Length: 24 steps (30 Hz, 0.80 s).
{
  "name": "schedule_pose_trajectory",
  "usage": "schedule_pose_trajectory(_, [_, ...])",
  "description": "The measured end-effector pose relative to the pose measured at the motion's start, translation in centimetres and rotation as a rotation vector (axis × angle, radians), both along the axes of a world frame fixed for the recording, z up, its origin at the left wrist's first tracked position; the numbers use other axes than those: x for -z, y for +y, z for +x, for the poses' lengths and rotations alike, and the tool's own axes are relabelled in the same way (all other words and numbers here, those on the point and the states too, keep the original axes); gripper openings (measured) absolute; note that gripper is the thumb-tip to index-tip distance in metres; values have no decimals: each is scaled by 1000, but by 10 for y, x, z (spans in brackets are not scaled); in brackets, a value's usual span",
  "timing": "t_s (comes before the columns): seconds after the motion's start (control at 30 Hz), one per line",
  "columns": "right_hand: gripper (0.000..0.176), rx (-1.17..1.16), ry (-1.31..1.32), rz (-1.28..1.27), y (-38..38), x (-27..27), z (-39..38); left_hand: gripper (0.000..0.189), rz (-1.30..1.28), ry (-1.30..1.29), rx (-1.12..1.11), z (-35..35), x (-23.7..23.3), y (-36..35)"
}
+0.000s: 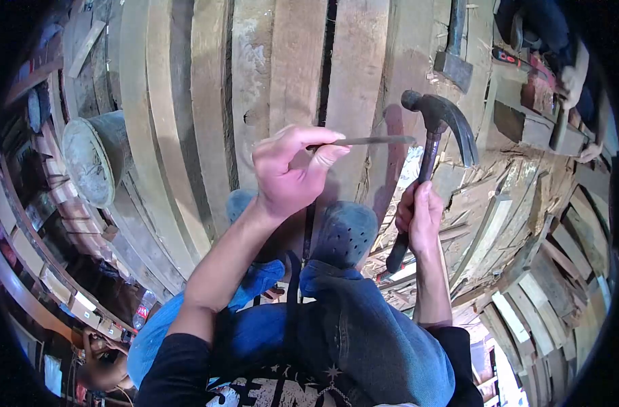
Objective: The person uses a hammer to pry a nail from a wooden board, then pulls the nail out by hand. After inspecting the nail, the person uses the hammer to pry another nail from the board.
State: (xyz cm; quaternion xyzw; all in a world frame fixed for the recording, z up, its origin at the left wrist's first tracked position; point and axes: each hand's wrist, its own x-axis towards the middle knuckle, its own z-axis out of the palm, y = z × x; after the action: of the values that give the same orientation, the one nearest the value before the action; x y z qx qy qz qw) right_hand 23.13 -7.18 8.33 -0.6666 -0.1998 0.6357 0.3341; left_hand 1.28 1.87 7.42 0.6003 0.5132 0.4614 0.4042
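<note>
In the head view, my left hand is closed, pinching a thin dark metal rod between thumb and fingertips. The rod lies nearly level and its free end points right, close to the hammer; I cannot make out its exact kind. My right hand is wrapped round the dark handle of a claw hammer. The hammer stands head up, with its round face to the left and its claw curving down to the right. Both hands are above wooden planks, in front of my knees and clogs.
A sledgehammer rests on the planks at upper right. On the left is a bucket with a pale, crusted surface. Broken wood pieces lie to my right. Another person's hand grips a hammer near a wood block.
</note>
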Motion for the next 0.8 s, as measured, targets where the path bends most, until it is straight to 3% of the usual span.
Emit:
schedule_pose_trajectory(0.27, [53, -45, 22, 57, -16, -8, 4, 15, 125, 47, 87, -3, -5, 0])
schedule_pose_trajectory(0.3, [46, 3, 98, 69, -19, -7, 7, 15, 126, 45, 87, -3, -5, 0])
schedule_pose_trajectory(0.5, [46, 8, 23, 139, -25, -11, 6, 15, 206, 103, 94, -1, -5, -1])
schedule_pose_trajectory(0.57, [46, -27, -45, 159, -23, -14, 6, 12, -200, -33, 61, 4, -5, -8])
schedule_pose_trajectory(0.6, [46, -64, -111, 179, -21, -16, 6, 12, -200, -34, 63, 5, 3, -11])
schedule_pose_trajectory(0.67, [45, -82, -125, 130, -17, -19, 5, 13, -805, -310, 46, 5, 31, -24])
schedule_pose_trajectory(0.8, [46, -173, -288, 33, -15, -11, 1, 16, -884, -291, -4, 7, 69, -55])
